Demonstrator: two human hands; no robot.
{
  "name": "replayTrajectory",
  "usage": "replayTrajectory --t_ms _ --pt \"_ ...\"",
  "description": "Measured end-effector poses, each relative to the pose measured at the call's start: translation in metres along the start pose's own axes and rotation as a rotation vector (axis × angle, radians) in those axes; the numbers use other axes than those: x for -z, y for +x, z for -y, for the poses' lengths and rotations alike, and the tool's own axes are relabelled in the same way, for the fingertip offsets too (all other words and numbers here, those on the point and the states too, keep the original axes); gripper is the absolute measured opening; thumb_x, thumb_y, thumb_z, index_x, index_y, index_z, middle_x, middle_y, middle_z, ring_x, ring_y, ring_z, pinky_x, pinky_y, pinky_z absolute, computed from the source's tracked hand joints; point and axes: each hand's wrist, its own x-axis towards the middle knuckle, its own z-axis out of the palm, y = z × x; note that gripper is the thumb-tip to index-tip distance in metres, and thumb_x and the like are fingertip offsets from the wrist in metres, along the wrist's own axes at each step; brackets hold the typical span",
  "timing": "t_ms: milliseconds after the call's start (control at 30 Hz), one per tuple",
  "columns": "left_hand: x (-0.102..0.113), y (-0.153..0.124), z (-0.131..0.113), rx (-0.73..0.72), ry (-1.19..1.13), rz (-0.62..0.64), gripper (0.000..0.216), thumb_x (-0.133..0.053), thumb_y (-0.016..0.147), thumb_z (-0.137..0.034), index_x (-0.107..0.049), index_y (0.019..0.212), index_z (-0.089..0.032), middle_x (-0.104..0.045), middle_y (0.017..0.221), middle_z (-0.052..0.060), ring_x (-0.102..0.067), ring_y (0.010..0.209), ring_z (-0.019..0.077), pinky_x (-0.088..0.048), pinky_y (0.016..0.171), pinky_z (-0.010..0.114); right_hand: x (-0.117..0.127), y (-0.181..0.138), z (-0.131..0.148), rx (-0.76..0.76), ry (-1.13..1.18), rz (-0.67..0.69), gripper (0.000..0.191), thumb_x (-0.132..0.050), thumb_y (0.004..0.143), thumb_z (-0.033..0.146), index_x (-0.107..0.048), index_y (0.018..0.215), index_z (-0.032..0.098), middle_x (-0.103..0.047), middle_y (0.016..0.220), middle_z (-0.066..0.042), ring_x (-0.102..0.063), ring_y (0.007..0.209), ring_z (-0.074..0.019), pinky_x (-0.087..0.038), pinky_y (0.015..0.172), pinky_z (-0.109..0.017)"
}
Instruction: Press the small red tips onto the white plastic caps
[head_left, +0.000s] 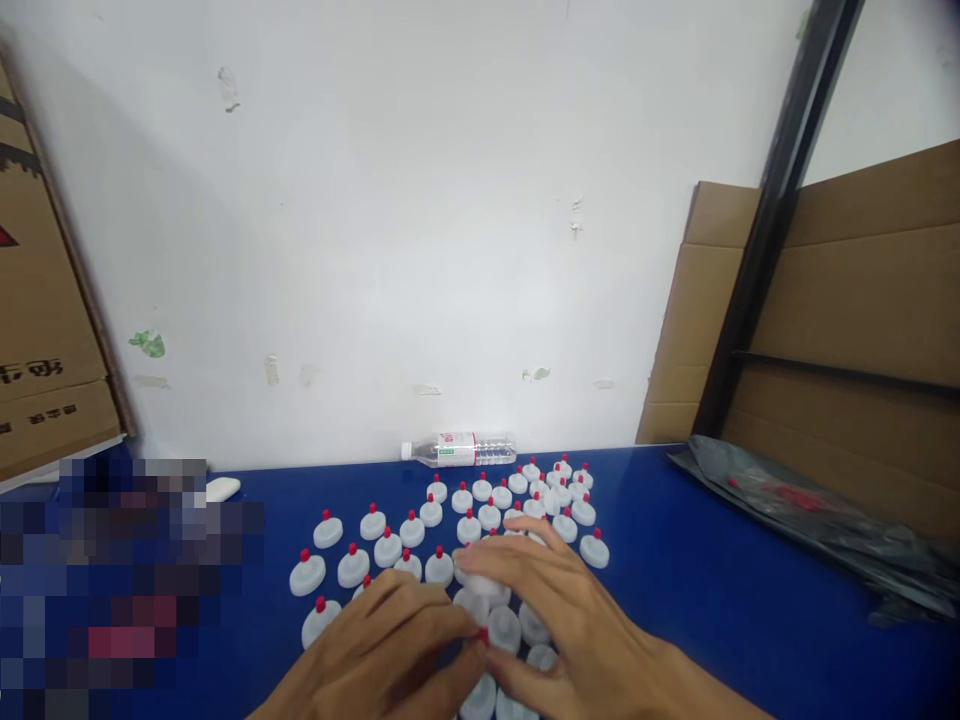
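Several white plastic caps with red tips (465,520) stand in rows on a blue table (705,590). My left hand (390,640) and my right hand (555,610) meet low in the middle, over the nearest caps. Left fingertips pinch a small red tip (484,634) against a white cap. My right hand curls over a white cap (480,585), its fingers bent round it. More caps lie partly hidden under both hands.
A clear water bottle (459,449) lies on its side by the white wall. Dark plastic bags (810,520) lie at the right, before cardboard sheets (847,330) and a black post. A cardboard box (37,300) stands at left. A small white object (222,489) lies beside a blurred patch.
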Motion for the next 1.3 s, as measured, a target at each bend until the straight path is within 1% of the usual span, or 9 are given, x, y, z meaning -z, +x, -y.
replayTrajectory --t_ms 67,167,267,400,600,700,867,1067,1300 --pt "0.003 -0.004 0.009 0.014 -0.001 0.037 0.029 -0.039 0.107 -0.011 -0.066 0.116 -0.020 -0.074 0.098 0.005 -0.066 0.092 0.0166 -0.053 0.084 0.029 0.004 0.000 -0.006 -0.009 -0.054 -0.073 0.054 -0.066 0.089 0.021 -0.049 0.140 0.022 -0.073 0.123 -0.008 -0.070 0.110 -0.0229 -0.047 0.109 -0.041" --pt "0.011 -0.009 0.025 0.101 0.032 0.090 0.038 -0.037 0.101 -0.001 -0.065 0.118 -0.022 -0.072 0.101 0.005 -0.064 0.095 0.0172 -0.051 0.086 0.030 0.010 -0.003 -0.018 -0.092 -0.128 -0.153 0.050 -0.067 0.089 0.021 -0.056 0.137 0.021 -0.077 0.108 -0.008 -0.074 0.091 -0.0226 -0.058 0.087 -0.037" --pt "0.013 -0.013 0.035 0.222 -0.011 0.205 0.046 -0.032 0.095 0.003 -0.065 0.112 -0.023 -0.069 0.101 0.005 -0.062 0.092 0.0173 -0.050 0.081 0.029 0.013 -0.006 -0.026 -0.147 -0.174 -0.211 0.045 -0.068 0.088 0.024 -0.063 0.132 0.021 -0.078 0.094 -0.005 -0.073 0.074 -0.0199 -0.060 0.071 -0.032" --pt "0.011 -0.017 0.037 0.431 -0.096 0.487 0.034 -0.035 0.097 -0.007 -0.066 0.094 -0.022 -0.066 0.093 0.006 -0.059 0.090 0.0212 -0.048 0.078 0.032 0.014 -0.006 -0.028 -0.167 -0.181 -0.265 0.044 -0.068 0.087 0.022 -0.064 0.130 0.020 -0.080 0.092 -0.004 -0.075 0.071 -0.0188 -0.061 0.068 -0.028" --pt "0.016 -0.021 0.040 0.515 -0.083 0.691 0.024 -0.046 0.098 -0.017 -0.061 0.080 -0.022 -0.064 0.083 0.003 -0.058 0.085 0.0225 -0.044 0.082 0.036 0.018 -0.004 -0.029 -0.194 -0.198 -0.240 0.043 -0.067 0.091 0.026 -0.061 0.133 0.022 -0.079 0.107 -0.005 -0.076 0.087 -0.0205 -0.061 0.079 -0.031" --pt "0.018 -0.021 0.043 0.544 -0.068 0.728 0.020 -0.052 0.098 -0.020 -0.063 0.081 -0.023 -0.065 0.086 0.003 -0.058 0.090 0.0239 -0.042 0.081 0.035 0.019 -0.004 -0.033 -0.226 -0.230 -0.241 0.038 -0.066 0.094 0.028 -0.059 0.131 0.023 -0.075 0.117 -0.006 -0.074 0.097 -0.0220 -0.059 0.086 -0.034" --pt "0.014 -0.024 0.043 0.564 -0.073 0.751 0.020 -0.057 0.094 -0.015 -0.064 0.077 -0.023 -0.066 0.083 0.002 -0.058 0.089 0.0240 -0.039 0.075 0.034 0.021 -0.003 -0.040 -0.279 -0.235 -0.201 0.012 -0.061 0.100 0.034 -0.062 0.107 0.024 -0.075 0.102 -0.004 -0.072 0.090 -0.0222 -0.057 0.083 -0.036" --pt "0.007 -0.034 0.045 0.548 -0.074 0.722 0.023 -0.053 0.092 -0.009 -0.062 0.075 -0.022 -0.067 0.084 0.002 -0.057 0.087 0.0235 -0.035 0.074 0.035 0.019 -0.003 -0.045 -0.355 -0.218 -0.093 0.014 -0.054 0.104 0.032 -0.066 0.102 0.025 -0.066 0.128 -0.008 -0.063 0.118 -0.0264 -0.052 0.096 -0.042" --pt "0.010 -0.030 0.049 0.543 -0.052 0.762 0.019 -0.053 0.095 -0.016 -0.064 0.081 -0.021 -0.066 0.089 0.004 -0.056 0.092 0.0255 -0.035 0.077 0.036 0.016 -0.003 -0.043 -0.397 -0.218 -0.049 0.018 -0.055 0.104 0.030 -0.071 0.098 0.024 -0.065 0.090 -0.004 -0.062 0.086 -0.0218 -0.049 0.079 -0.038"
